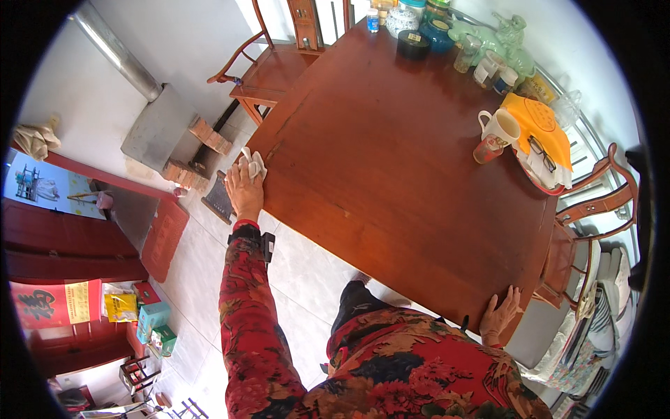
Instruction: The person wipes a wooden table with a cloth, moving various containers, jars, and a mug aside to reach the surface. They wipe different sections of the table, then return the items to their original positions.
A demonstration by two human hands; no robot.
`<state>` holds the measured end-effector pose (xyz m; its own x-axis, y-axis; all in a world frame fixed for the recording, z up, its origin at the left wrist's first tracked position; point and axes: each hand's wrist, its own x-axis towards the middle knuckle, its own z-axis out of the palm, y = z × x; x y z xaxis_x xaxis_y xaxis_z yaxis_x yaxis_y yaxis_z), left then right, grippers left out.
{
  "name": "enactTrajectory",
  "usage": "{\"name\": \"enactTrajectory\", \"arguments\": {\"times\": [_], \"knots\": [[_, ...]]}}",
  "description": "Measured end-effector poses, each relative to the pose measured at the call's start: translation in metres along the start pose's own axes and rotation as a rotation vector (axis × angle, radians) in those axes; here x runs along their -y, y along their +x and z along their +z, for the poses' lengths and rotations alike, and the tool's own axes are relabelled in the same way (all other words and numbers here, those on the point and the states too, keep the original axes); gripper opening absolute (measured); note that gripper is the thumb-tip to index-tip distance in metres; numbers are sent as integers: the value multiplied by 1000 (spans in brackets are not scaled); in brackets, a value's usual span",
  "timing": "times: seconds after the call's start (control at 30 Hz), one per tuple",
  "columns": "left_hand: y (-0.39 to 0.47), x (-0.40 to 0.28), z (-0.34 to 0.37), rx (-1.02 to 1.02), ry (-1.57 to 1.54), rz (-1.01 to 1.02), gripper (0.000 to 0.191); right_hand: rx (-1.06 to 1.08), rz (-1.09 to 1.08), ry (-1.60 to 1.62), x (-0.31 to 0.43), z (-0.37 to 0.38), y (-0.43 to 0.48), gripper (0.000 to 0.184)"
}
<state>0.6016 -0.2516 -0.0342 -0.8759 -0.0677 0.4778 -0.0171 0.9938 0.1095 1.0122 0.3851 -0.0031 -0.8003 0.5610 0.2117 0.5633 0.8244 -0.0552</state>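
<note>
My left hand [245, 189] is at the left corner of a brown wooden table [387, 173], its fingers on a crumpled pale cloth [255, 163] that lies at the table's edge. At the near right corner my right hand [500, 316] rests on the tabletop with its fingers apart and nothing in it. Toward the right side of the table stand a white mug [501, 127] and a red-patterned glass [489, 149]. Beside them a red-rimmed tray [542, 184] holds an orange cloth [544, 123] and black-framed eyeglasses [542, 153].
Jars, a blue-and-white porcelain pot [402, 22] and a green figurine [505, 42] line the table's far edge. Wooden armchairs stand beyond [280, 68] and at the right [565, 251]. Left of the table are a metal stove with bricks [159, 128] and a red mat [165, 238].
</note>
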Motion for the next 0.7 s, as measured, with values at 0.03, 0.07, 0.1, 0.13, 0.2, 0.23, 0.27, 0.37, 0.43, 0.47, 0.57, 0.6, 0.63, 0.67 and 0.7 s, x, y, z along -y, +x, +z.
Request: {"name": "enactTrajectory", "arguments": {"times": [0.03, 0.07, 0.1, 0.13, 0.2, 0.23, 0.27, 0.37, 0.43, 0.47, 0.57, 0.6, 0.63, 0.67, 0.7], "knots": [[-8, -9, -1, -77, 56, 27, 56, 15, 9, -13, -1, 0, 0, 59], [-18, -29, -3, 56, -219, -49, 58, 21, 20, -16, -1, 1, 0, 59], [-35, -59, -8, 137, -489, -85, 60, 29, 29, -19, -1, 2, 0, 59], [-59, -94, -19, 225, -759, -133, 62, 30, 23, -16, -2, 2, 0, 59], [-109, -163, -58, 300, -268, 150, 64, 19, 3, -1, -2, 2, 0, 59], [-131, -197, -80, 409, -270, 302, 64, 30, 11, -6, -2, 2, 1, 59], [-148, -223, -101, 324, -473, 405, 63, 37, 16, -9, -2, 2, 1, 59], [-170, -253, -142, 316, -727, 621, 61, 42, 25, -25, -1, 2, 1, 59], [-154, -232, -139, 399, -654, 614, 66, 41, 20, -25, -2, 1, 1, 59], [-142, -218, -131, 435, -593, 576, 68, 40, 16, -18, -2, 1, 1, 59], [-101, -167, -92, 274, -444, 460, 69, 51, 22, 6, -2, 0, 1, 59], [-88, -146, -80, 236, -372, 411, 65, 51, 24, 18, -2, -1, 0, 59], [-74, -124, -69, 182, -291, 375, 62, 60, 33, 14, -2, -1, 0, 60], [-56, -104, -56, 157, -113, 339, 63, 60, 39, 13, -1, -1, 1, 60], [-40, -87, -46, 214, 82, 271, 64, 56, 44, 18, -1, -1, 1, 60]]}}
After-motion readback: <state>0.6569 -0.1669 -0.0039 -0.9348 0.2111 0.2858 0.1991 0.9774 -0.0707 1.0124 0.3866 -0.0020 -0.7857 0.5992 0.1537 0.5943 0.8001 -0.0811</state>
